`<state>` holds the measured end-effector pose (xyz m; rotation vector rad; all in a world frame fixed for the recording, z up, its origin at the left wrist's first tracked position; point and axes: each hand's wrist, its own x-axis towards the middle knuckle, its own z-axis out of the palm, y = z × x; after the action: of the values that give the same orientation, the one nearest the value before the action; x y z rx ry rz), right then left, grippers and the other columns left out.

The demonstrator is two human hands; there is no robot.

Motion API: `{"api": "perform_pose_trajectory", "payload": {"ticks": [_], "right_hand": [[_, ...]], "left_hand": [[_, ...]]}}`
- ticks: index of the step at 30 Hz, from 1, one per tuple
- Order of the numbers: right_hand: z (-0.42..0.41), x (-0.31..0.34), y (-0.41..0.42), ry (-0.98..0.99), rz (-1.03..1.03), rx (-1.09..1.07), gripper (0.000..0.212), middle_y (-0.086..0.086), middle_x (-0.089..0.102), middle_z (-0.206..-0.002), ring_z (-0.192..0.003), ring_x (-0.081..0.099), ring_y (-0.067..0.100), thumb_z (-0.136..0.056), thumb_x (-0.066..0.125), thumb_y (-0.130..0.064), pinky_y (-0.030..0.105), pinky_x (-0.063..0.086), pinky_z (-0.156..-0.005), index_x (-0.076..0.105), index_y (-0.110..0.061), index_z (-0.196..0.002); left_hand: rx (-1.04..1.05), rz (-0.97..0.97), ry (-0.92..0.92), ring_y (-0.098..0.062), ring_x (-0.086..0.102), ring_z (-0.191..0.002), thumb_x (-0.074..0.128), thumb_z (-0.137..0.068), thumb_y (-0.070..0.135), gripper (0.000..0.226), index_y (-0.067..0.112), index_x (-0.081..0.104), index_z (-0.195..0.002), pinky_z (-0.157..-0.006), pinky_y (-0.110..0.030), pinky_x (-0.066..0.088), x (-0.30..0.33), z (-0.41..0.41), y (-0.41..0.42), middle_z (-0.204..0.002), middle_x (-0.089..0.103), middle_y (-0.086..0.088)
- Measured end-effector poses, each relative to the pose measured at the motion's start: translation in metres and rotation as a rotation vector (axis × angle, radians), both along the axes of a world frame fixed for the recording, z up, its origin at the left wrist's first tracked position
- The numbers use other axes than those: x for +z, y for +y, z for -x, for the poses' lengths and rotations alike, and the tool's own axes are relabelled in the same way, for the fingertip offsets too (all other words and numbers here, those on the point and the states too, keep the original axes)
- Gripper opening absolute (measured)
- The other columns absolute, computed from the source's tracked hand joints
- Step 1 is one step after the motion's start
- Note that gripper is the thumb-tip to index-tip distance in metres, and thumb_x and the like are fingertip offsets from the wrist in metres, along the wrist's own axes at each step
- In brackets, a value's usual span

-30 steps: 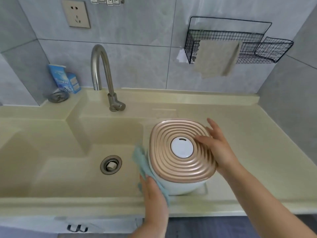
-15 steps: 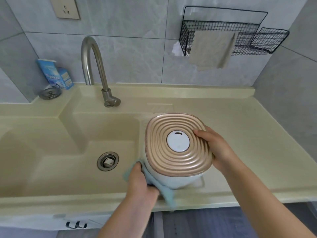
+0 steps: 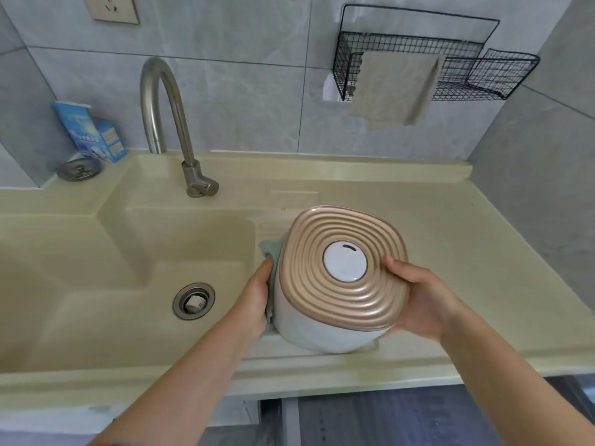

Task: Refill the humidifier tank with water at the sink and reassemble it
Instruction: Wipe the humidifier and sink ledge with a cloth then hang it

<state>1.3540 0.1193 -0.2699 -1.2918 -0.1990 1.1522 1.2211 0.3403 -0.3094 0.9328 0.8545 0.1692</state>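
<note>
The humidifier (image 3: 335, 284) stands tilted on the counter (image 3: 483, 252) just right of the sink (image 3: 112, 268), its ribbed gold lid (image 3: 344, 268) on. The right hand (image 3: 421, 300) grips the lid's near right edge, thumb (image 3: 394, 265) lying on the ribs, fingers curled under the rim. The left hand (image 3: 257, 297) presses a pale green cloth (image 3: 272, 252) flat against the white body's left side; its fingers seem straight, mostly hidden behind the cloth
</note>
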Motion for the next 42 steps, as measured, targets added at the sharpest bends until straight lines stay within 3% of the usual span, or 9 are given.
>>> {"api": "perform_pose_trajectory", "payload": {"ticks": [4, 9, 13, 21, 29, 33, 36, 39, 42], "right_hand": [[-0.001, -0.006, 0.000, -0.015, -0.008, -0.186, 0.051, 0.016, 0.069, -0.126, -0.114, 0.065, 0.042, -0.080, 0.069, -0.047, 0.078, 0.034, -0.099, 0.072, -0.016, -0.120], [-0.023, 0.003, -0.024, -0.052, -0.063, -0.332, 0.046, 0.013, 0.076, -0.112, -0.097, 0.074, 0.032, -0.083, 0.062, -0.046, 0.053, 0.059, -0.077, 0.076, -0.014, -0.113], [-0.047, 0.017, -0.046, -0.084, -0.081, -0.386, 0.041, 0.012, 0.078, -0.103, -0.090, 0.076, 0.027, -0.086, 0.057, -0.045, 0.036, 0.061, -0.066, 0.081, -0.014, -0.098], [-0.089, 0.021, -0.095, -0.147, -0.079, -0.393, 0.041, 0.012, 0.079, -0.097, -0.084, 0.077, 0.026, -0.086, 0.055, -0.041, 0.035, 0.062, -0.067, 0.081, -0.012, -0.095], [-0.119, 0.021, -0.121, -0.162, -0.047, -0.376, 0.042, 0.010, 0.079, -0.095, -0.082, 0.077, 0.024, -0.088, 0.052, -0.043, 0.035, 0.062, -0.064, 0.082, -0.015, -0.093], [-0.128, 0.020, -0.125, -0.160, -0.027, -0.369, 0.040, 0.009, 0.079, -0.098, -0.085, 0.077, 0.023, -0.084, 0.057, -0.047, 0.035, 0.062, -0.064, 0.082, -0.017, -0.094], [-0.132, 0.017, -0.129, -0.156, -0.006, -0.350, 0.041, 0.009, 0.079, -0.103, -0.089, 0.077, 0.024, -0.082, 0.061, -0.049, 0.036, 0.062, -0.067, 0.081, -0.018, -0.099], [-0.134, 0.018, -0.130, -0.166, 0.038, -0.330, 0.042, 0.009, 0.079, -0.104, -0.089, 0.077, 0.024, -0.081, 0.064, -0.052, 0.035, 0.061, -0.067, 0.081, -0.019, -0.099], [-0.133, 0.019, -0.129, -0.174, 0.047, -0.337, 0.040, 0.008, 0.079, -0.103, -0.088, 0.077, 0.023, -0.081, 0.065, -0.051, 0.034, 0.061, -0.066, 0.082, -0.019, -0.098]], "left_hand": [[-0.030, -0.046, -0.027, -0.007, 0.070, -0.078, 0.038, -0.102, 0.047, 0.039, 0.028, 0.071, -0.094, -0.063, -0.027, 0.048, -0.005, -0.012, -0.008, -0.076, 0.078, 0.012], [-0.155, -0.039, -0.054, -0.006, 0.070, -0.086, 0.032, -0.103, 0.049, 0.041, 0.033, 0.069, -0.098, -0.074, -0.028, 0.049, -0.005, -0.035, -0.024, -0.080, 0.079, 0.014], [-0.216, -0.004, -0.080, -0.015, 0.064, -0.103, 0.032, -0.102, 0.053, 0.041, 0.033, 0.068, -0.100, -0.097, -0.037, 0.046, 0.002, -0.058, -0.054, -0.100, 0.075, 0.005], [-0.308, -0.061, -0.015, -0.024, 0.038, -0.142, 0.030, -0.095, 0.062, 0.066, 0.031, 0.032, -0.154, -0.119, -0.049, 0.027, 0.006, -0.079, -0.120, -0.156, 0.040, -0.003], [-0.338, -0.103, 0.048, -0.025, 0.045, -0.135, 0.035, -0.097, 0.054, 0.061, 0.023, 0.040, -0.149, -0.118, -0.044, 0.030, 0.008, -0.091, -0.143, -0.151, 0.047, -0.003], [-0.255, 0.048, -0.107, -0.026, 0.058, -0.124, 0.035, -0.104, 0.046, 0.040, 0.017, 0.057, -0.121, -0.111, -0.043, 0.042, 0.005, -0.083, -0.134, -0.147, 0.052, -0.013], [-0.217, 0.108, -0.164, -0.028, 0.053, -0.129, 0.025, -0.104, 0.051, 0.059, 0.011, 0.047, -0.140, -0.111, -0.046, 0.042, 0.008, -0.074, -0.116, -0.156, 0.039, -0.014], [-0.241, -0.101, -0.156, -0.024, 0.065, -0.099, 0.027, -0.105, 0.043, 0.051, 0.015, 0.051, -0.139, -0.081, -0.034, 0.057, 0.010, -0.059, -0.089, -0.137, 0.057, -0.024], [-0.299, -0.522, -0.091, -0.023, 0.065, -0.110, 0.029, -0.106, 0.039, 0.049, 0.013, 0.054, -0.138, -0.093, -0.031, 0.050, 0.004, -0.038, -0.062, -0.129, 0.060, -0.017]]}}
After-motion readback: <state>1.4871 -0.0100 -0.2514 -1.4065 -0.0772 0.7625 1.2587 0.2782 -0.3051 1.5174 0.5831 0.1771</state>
